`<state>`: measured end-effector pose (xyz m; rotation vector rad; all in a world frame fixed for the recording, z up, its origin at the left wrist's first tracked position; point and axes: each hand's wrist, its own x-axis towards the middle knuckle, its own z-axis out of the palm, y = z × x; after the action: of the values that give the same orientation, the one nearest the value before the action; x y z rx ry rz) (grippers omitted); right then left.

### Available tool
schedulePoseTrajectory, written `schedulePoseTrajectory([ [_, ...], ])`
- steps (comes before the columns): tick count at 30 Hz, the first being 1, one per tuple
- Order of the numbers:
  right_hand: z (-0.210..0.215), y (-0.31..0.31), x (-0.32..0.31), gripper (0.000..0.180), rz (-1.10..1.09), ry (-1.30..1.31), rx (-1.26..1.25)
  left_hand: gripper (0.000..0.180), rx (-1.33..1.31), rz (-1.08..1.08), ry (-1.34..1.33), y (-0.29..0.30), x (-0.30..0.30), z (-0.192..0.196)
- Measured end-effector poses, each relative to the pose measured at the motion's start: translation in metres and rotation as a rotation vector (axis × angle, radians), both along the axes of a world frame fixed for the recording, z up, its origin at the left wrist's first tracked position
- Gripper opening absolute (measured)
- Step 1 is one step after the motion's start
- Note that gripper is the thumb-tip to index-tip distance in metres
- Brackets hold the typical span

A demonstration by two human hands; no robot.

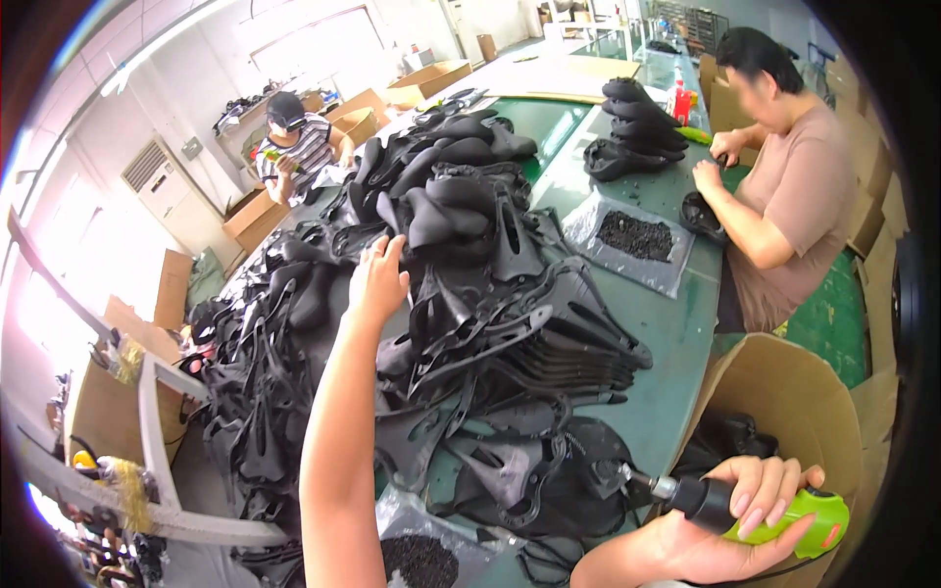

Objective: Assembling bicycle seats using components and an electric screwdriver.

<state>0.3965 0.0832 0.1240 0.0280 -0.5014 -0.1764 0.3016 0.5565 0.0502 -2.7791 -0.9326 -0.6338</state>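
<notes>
My left hand (378, 282) reaches far over a big heap of black bicycle saddle parts (451, 211), fingers stretched out and touching or just above the nearest pieces. Nothing shows in its grasp. At the lower right, my right hand (750, 495) is wrapped around a green and black electric screwdriver (706, 502), its bit pointing left. Close to the bit lies a black saddle piece (549, 480) on the green table. Between the hands, long thin black saddle bases (569, 363) are nested in a stack.
A plastic bag of small black parts (421, 559) lies at the near edge, another bag (632, 240) farther right. Stacked saddles (642, 127) stand beyond it. A cardboard box (784, 392) is by my right arm. One co-worker (794, 186) works at right, another (304, 147) at far left.
</notes>
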Motion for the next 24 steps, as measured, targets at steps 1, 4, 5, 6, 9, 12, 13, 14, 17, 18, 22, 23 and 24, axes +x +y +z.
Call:
schedulePoseTrajectory([
  [1, -0.001, 0.003, -0.003, 0.034, -0.004, 0.022, -0.037, 0.072, 0.028, -0.022, -0.018, 0.013, 0.014, 0.002],
  [4, 0.0, 0.013, -0.007, 0.04, -0.039, 0.061, -0.082, 0.081, 0.008, -0.085, -0.055, 0.044, 0.052, 0.004],
  [5, -0.001, 0.013, -0.006, 0.041, -0.042, 0.052, -0.09, 0.083, -0.023, -0.117, -0.034, 0.054, 0.06, 0.002],
  [6, -0.002, 0.013, -0.005, 0.041, -0.051, 0.048, -0.105, 0.085, -0.06, -0.156, -0.01, 0.056, 0.069, -0.002],
  [9, -0.001, 0.015, -0.005, 0.041, -0.061, 0.045, -0.106, 0.08, -0.091, -0.048, 0.1, 0.049, 0.079, -0.014],
  [12, 0.0, 0.013, -0.009, 0.041, -0.038, 0.043, -0.097, 0.068, -0.108, 0.008, 0.101, 0.037, 0.071, -0.015],
  [13, 0.001, 0.014, -0.01, 0.042, -0.042, 0.032, -0.104, 0.055, 0.004, -0.022, -0.01, 0.038, 0.062, -0.023],
  [14, 0.001, 0.014, -0.012, 0.042, -0.041, 0.022, -0.109, 0.055, 0.016, -0.007, -0.002, 0.041, 0.05, -0.021],
  [17, 0.004, 0.007, -0.018, 0.043, -0.004, 0.004, -0.085, 0.049, 0.014, -0.096, -0.557, 0.026, 0.009, 0.004],
  [18, 0.005, 0.004, -0.02, 0.043, 0.016, 0.022, -0.079, 0.049, -0.045, -0.015, -0.62, 0.016, -0.006, 0.022],
  [22, 0.011, 0.001, -0.028, 0.038, 0.056, -0.004, -0.028, 0.056, -0.372, -0.062, -1.099, -0.087, -0.118, 0.098],
  [23, 0.008, 0.004, -0.029, 0.035, 0.042, -0.027, 0.02, 0.058, -0.298, -0.109, -1.312, -0.113, -0.151, 0.11],
  [24, 0.006, 0.004, -0.03, 0.032, 0.023, -0.046, 0.065, 0.06, -0.22, -0.166, -1.518, -0.144, -0.181, 0.12],
])
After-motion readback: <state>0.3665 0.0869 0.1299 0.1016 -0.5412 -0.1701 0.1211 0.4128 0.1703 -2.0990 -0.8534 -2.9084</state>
